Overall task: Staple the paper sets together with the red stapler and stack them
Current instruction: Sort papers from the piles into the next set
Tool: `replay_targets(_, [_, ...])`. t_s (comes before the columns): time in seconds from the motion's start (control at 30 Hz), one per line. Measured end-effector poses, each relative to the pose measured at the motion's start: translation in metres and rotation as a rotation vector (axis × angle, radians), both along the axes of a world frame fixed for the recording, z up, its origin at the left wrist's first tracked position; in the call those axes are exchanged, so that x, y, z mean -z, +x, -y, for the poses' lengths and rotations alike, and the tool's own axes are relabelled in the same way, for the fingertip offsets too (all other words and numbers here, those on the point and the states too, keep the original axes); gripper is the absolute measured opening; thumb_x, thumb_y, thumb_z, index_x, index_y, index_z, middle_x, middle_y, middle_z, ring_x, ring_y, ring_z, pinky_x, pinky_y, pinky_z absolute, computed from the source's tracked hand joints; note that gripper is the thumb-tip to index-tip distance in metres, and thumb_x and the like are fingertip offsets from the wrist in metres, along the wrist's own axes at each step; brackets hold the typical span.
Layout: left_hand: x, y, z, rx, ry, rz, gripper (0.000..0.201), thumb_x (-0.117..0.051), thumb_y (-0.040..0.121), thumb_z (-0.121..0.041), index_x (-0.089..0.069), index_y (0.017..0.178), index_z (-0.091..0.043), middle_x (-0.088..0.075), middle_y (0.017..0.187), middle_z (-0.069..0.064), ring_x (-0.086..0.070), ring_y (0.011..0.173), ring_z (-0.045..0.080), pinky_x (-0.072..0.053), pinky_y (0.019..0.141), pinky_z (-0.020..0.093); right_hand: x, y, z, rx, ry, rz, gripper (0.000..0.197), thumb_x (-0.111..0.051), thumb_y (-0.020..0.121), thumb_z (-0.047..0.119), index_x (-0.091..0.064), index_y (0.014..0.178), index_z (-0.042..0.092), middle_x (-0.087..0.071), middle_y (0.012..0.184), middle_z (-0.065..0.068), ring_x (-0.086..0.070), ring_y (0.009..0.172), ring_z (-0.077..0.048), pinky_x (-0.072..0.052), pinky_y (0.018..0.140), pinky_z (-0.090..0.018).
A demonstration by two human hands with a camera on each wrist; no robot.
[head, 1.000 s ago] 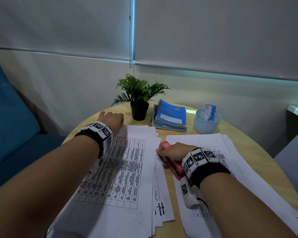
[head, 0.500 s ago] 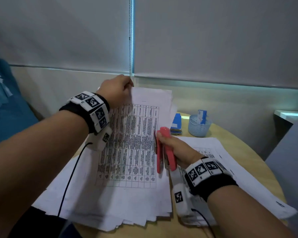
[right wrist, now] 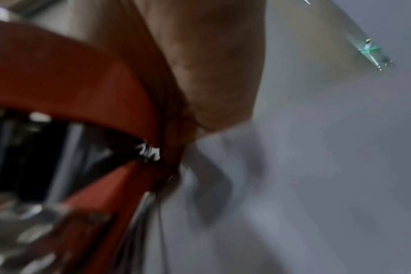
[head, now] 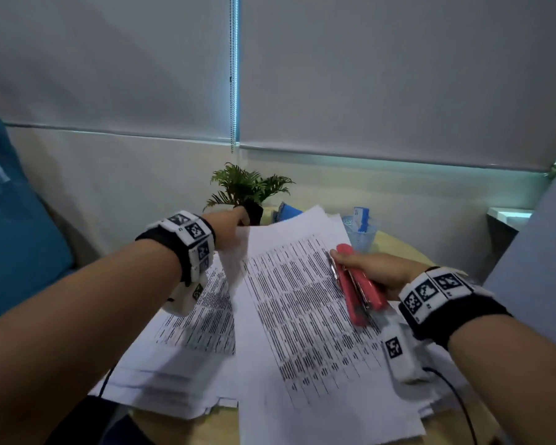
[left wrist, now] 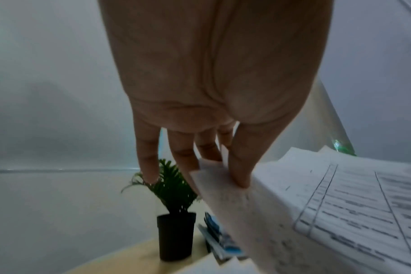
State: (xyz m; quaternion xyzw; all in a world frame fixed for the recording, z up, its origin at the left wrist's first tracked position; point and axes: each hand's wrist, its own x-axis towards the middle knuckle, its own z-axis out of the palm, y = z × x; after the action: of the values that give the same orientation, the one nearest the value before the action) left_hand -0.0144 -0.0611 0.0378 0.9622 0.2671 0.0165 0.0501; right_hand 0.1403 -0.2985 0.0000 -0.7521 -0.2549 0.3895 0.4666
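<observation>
Both forearms bare, no sleeves. Left wrist (head: 187,242): black fabric band topped by row of white blocks printed with black square-pattern markers; white camera pod (head: 183,298) hanging under wrist, small marker on its side, thin black cable trailing down. Right wrist (head: 440,298): same black band and marker blocks; white pod (head: 402,354) with marker, black cable running off near side.

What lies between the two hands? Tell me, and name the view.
The lifted paper set spans the gap in the head view: the left hand pinches its far corner, and the right hand holds the red stapler at its right edge.
</observation>
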Motion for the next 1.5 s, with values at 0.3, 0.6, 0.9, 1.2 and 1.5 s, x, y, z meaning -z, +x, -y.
replay_targets(0.3, [0.060,0.025,0.011,0.071,-0.019,-0.178,0.045,-0.056,0.087,-0.013,-0.041,0.129,-0.018,-0.050,0.132,0.005,-0.052,0.115,0.023,-0.041,0.081,0.026,0.021,-0.002,-0.016,-0.073,-0.600,0.565,0.079,-0.038,0.081,0.078,-0.065,0.112,0.011,-0.062,0.116,-0.011,-0.060,0.103,-0.025,-0.044,0.094,-0.034])
replay_targets(0.6, [0.090,0.012,0.010,0.162,-0.114,-0.320,0.039,-0.058,0.088,-0.029,-0.059,0.127,-0.025,-0.055,0.132,-0.003,-0.052,0.117,0.019,-0.041,0.099,0.031,0.036,-0.039,-0.066,-0.357,-0.664,0.657,0.051,-0.035,0.096,0.057,-0.056,0.111,0.013,-0.058,0.110,-0.009,-0.052,0.096,-0.023,-0.038,0.086,-0.032])
replay_targets(0.9, [0.093,0.007,0.005,0.119,-0.199,-0.276,0.044,-0.069,0.081,-0.025,-0.060,0.124,-0.030,-0.056,0.130,-0.005,-0.053,0.116,0.016,-0.042,0.096,0.028,0.050,-0.055,-0.117,-0.275,-0.644,0.764,0.039,-0.057,0.089,0.045,-0.052,0.106,0.010,-0.052,0.088,0.000,-0.052,0.086,-0.021,-0.040,0.066,-0.027])
replay_targets(1.2, [0.100,0.008,-0.002,0.177,-0.151,-0.287,0.044,-0.065,0.083,-0.028,-0.056,0.126,-0.034,-0.051,0.137,-0.008,-0.048,0.124,0.017,-0.037,0.102,0.031,0.066,-0.060,-0.118,-0.401,-0.733,0.831,0.038,-0.028,0.103,0.025,-0.030,0.136,0.006,-0.041,0.136,-0.017,-0.049,0.121,-0.031,-0.040,0.093,-0.038])
replay_targets(1.5, [0.101,0.009,-0.002,0.225,-0.096,-0.346,0.046,-0.063,0.085,-0.029,-0.054,0.128,-0.040,-0.048,0.140,-0.009,-0.047,0.124,0.018,-0.038,0.100,0.031,0.068,-0.059,-0.129,-0.266,-0.737,0.688,0.058,-0.035,0.100,0.023,-0.008,0.147,0.001,-0.044,0.141,-0.017,-0.045,0.127,-0.032,-0.039,0.098,-0.038])
